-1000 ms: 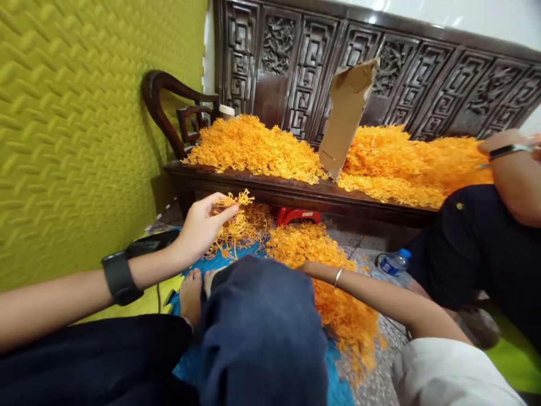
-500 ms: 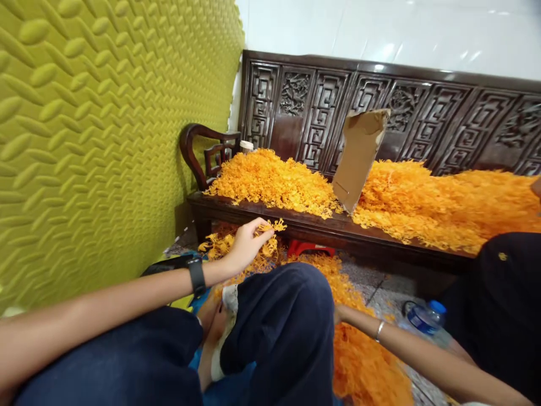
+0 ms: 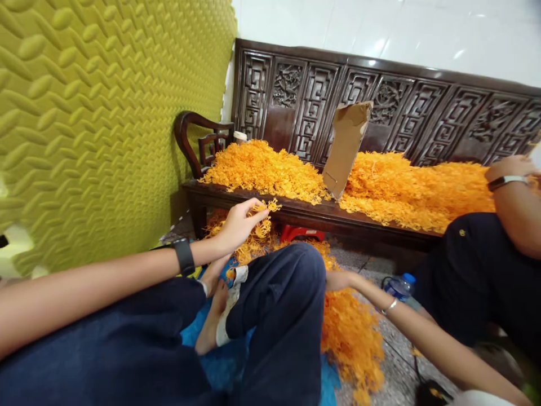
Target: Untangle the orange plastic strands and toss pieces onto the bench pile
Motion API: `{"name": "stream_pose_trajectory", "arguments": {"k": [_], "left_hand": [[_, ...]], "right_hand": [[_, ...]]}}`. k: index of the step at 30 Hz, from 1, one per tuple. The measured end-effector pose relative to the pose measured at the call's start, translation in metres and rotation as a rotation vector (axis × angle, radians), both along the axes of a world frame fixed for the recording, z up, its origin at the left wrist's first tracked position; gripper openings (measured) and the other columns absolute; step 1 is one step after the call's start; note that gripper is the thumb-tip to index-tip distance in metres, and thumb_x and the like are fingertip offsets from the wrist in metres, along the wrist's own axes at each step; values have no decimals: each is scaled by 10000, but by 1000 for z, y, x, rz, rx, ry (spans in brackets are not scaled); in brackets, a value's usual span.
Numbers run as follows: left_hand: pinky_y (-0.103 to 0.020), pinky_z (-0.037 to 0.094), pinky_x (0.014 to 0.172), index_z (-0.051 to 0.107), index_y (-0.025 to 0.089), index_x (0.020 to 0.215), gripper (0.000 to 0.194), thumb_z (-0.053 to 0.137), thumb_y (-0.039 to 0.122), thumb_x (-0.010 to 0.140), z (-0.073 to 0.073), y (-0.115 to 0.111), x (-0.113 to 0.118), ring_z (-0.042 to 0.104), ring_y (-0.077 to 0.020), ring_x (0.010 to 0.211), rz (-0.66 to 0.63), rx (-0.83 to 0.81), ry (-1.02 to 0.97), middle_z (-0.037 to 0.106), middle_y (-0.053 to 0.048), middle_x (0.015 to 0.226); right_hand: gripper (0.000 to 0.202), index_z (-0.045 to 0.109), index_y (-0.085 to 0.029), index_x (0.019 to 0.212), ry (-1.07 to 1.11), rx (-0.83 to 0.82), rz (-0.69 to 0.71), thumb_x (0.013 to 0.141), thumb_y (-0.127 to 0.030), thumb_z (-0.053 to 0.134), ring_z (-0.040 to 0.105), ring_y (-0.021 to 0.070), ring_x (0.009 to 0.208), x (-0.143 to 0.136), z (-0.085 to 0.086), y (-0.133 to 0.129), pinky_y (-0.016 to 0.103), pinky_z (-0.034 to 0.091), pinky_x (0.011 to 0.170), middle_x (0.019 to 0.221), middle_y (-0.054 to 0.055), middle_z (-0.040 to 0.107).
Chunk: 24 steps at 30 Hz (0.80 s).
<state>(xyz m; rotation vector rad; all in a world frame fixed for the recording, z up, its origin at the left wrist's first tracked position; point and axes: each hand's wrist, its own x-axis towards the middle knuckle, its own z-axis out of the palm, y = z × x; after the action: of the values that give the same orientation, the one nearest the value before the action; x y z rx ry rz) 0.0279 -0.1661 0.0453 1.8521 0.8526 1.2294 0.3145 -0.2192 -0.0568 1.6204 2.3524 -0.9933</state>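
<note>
My left hand is closed in a pinch on a few small branching orange pieces, held up just in front of the bench edge. They look thin and lacy; I cannot tell their exact kind. My right hand reaches behind my raised right knee, beside a heap of orange pieces on the floor. Its fingers are hidden by the knee. More of the same orange pieces are piled on the dark wooden bench.
A cardboard sheet stands upright between the bench piles. Under the bench is a red stool. A water bottle stands at right, near another person's dark-clothed leg and wristbanded arm. A yellow-green padded wall borders the left.
The view has shifted a little, and the other person's arm has come into sight at the right. My left hand keeps its pinch on the orange pieces; my right hand shows slightly more.
</note>
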Motion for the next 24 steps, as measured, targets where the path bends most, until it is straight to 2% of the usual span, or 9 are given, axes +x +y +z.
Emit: {"name": "stream_pose_trajectory", "arguments": {"k": [4,10,13,16,17,18,20,22,24], "left_hand": [[-243,366,521,564,192,716,124,601,303,758,15,-12,-3,470,-112,511,-25,29,-14,512,52,571],[-238,364,431,526,199,692,95,588,183,763,43,-1,-8,428,-91,414,7,-47,-115,475,53,506],[-230,357,398,503,192,651,149,597,118,741,50,10,-13,420,-79,397,6,-87,-120,483,44,504],[-213,355,387,501,182,636,168,596,96,744,50,19,-17,417,-63,403,45,-82,-162,515,30,547],[-210,364,391,500,180,633,173,596,94,748,50,21,-17,424,-62,409,58,-78,-177,525,25,561],[-210,378,399,501,177,634,174,597,92,752,51,24,-17,439,-65,417,69,-75,-191,532,22,572],[-211,404,420,512,168,648,162,603,85,754,59,31,-15,487,-77,449,96,-65,-214,549,12,596],[-203,424,455,541,150,692,115,595,86,772,74,38,-14,559,-97,520,136,-37,-230,578,1,636],[-186,423,505,578,125,754,93,524,115,829,94,44,-14,623,-114,631,166,24,-230,605,7,697]], "right_hand": [[375,658,-190,1066,52,-17,4,754,-394,621,580,271,1073,9,11,2,398,400,1024,1082,68,672],[346,705,-174,949,81,0,-35,762,-427,558,624,290,982,14,63,8,387,468,920,1017,68,702],[356,693,-168,955,208,306,-184,785,-451,559,620,272,977,1,94,-14,367,452,920,1039,84,689],[325,676,-210,934,510,661,-352,858,-460,483,605,237,1001,-39,112,-62,352,436,929,1027,81,679],[345,682,-236,910,610,569,-251,884,-471,431,618,218,972,-59,109,-80,335,453,902,976,71,689],[354,691,-262,893,646,388,-51,889,-484,415,633,204,929,-81,101,-98,316,475,858,926,57,697],[329,635,-299,1106,479,16,285,913,-429,401,627,173,970,-127,67,-127,280,478,851,1045,34,676],[392,539,-251,1236,249,-19,386,906,-422,411,621,206,978,-166,17,-143,311,490,812,1107,80,645],[466,556,-156,1189,5,-37,420,851,-471,496,633,258,897,-191,-34,-145,339,498,719,1032,138,651]]}}
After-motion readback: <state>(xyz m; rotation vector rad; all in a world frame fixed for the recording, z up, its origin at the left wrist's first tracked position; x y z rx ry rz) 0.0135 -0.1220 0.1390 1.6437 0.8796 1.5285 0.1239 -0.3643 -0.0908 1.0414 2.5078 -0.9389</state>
